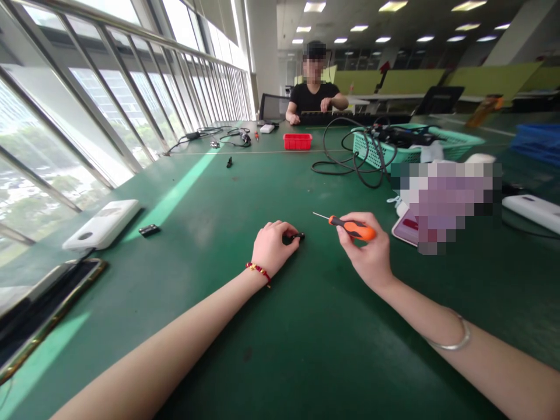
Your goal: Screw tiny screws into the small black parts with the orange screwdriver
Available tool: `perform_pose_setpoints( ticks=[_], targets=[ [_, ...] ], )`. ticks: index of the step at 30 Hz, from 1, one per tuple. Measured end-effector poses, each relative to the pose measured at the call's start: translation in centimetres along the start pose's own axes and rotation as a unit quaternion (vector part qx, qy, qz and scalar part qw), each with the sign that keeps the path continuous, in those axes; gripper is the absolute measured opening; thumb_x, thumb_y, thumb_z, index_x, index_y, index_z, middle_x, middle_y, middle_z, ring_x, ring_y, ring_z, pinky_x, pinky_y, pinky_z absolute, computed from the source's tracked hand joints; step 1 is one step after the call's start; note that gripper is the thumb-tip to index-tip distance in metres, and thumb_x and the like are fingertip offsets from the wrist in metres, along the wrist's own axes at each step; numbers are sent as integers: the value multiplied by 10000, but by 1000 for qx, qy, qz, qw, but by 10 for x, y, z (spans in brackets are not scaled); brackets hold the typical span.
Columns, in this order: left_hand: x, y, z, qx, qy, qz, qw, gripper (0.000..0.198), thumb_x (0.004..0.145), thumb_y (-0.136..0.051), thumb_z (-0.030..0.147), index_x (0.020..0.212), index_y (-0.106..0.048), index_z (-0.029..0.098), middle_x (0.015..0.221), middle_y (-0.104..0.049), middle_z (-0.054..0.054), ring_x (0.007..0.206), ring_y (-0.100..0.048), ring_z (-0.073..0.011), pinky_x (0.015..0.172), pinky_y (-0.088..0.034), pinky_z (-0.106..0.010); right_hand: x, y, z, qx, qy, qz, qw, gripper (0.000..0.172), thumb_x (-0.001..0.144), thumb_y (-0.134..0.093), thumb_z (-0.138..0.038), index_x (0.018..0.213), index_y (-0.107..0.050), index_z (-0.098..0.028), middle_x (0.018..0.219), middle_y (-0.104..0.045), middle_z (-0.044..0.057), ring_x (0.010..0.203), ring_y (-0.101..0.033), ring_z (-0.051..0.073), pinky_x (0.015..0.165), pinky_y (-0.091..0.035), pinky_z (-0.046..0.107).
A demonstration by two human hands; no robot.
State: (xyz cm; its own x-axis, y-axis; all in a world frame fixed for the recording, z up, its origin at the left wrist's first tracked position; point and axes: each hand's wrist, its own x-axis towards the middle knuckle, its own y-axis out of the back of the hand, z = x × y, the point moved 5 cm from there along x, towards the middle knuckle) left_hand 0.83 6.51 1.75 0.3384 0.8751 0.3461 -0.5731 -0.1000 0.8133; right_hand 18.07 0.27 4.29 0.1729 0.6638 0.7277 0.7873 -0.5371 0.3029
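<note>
My left hand (272, 248) rests low over the green tabletop (280, 192), its fingers closed on a small black part (298, 235). Most of that part is hidden by the fingers, so its kind does not show. In my right hand (370, 256) is an orange and black screwdriver (356, 227). Its thin metal shaft points left, toward the left hand, and the tip is apart from the black part. Further left on the table lies another small black piece (149, 230).
A white power bank (102, 224) and a dark phone-like device (52, 309) lie at left. A red bin (298, 142) stands ahead. At right are a turquoise basket (371, 153) with black cables, a partly blurred pile (450, 198) and a white device (534, 211). A person (315, 87) sits opposite.
</note>
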Motion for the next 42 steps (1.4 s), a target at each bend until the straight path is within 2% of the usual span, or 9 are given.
perform_pose_setpoints(
  ticks=[4,9,11,20,30,34,42],
  targets=[
    [1,0,-3,-12,7,-5,1000,129,756,-568,270,811,-667,209,802,-643,-16,807,-555,-182,746,-441,-311,-1,-2,-1,11,-8,-17,1000,107,774,-567,-234,877,-547,-213,866,-593,39,779,-586,168,677,-486,287],
    [1,2,-4,-32,8,-20,999,132,770,-569,269,821,-684,230,836,-652,-9,827,-558,-181,765,-435,-320,-1,-3,2,6,-23,-7,1000,143,758,-575,-210,896,-542,-203,888,-581,48,787,-584,170,651,-485,279],
    [1,3,-4,-37,10,-23,999,138,779,-564,272,827,-688,234,851,-655,-9,832,-557,-183,773,-433,-324,-1,-3,5,7,-29,-5,1000,141,759,-570,-207,896,-541,-200,879,-579,45,725,-579,154,620,-485,274],
    [3,5,-5,-44,11,-38,998,141,787,-564,271,842,-690,241,859,-653,-12,834,-557,-180,778,-433,-322,3,-3,10,16,-42,1,999,119,787,-548,-232,902,-520,-219,812,-569,34,625,-560,145,553,-486,285],
    [3,6,-4,-47,21,-54,997,133,781,-578,282,849,-682,234,864,-650,-11,844,-557,-176,781,-420,-325,-2,-1,11,37,-61,1,997,105,808,-537,-274,868,-478,-209,767,-534,7,590,-555,125,554,-484,281],
    [3,7,-4,-56,21,-58,997,116,770,-591,269,840,-675,233,895,-658,-4,875,-562,-177,791,-416,-325,-5,-4,13,53,-64,-5,997,127,816,-528,-255,911,-460,-204,760,-523,-2,555,-545,110,533,-480,277],
    [4,7,-4,-60,27,-64,996,118,774,-584,265,846,-674,241,901,-664,-2,883,-569,-181,793,-412,-333,-10,-3,14,65,-23,5,998,140,824,-498,-267,943,-435,-229,830,-513,25,696,-580,154,613,-505,337]
  ],
)
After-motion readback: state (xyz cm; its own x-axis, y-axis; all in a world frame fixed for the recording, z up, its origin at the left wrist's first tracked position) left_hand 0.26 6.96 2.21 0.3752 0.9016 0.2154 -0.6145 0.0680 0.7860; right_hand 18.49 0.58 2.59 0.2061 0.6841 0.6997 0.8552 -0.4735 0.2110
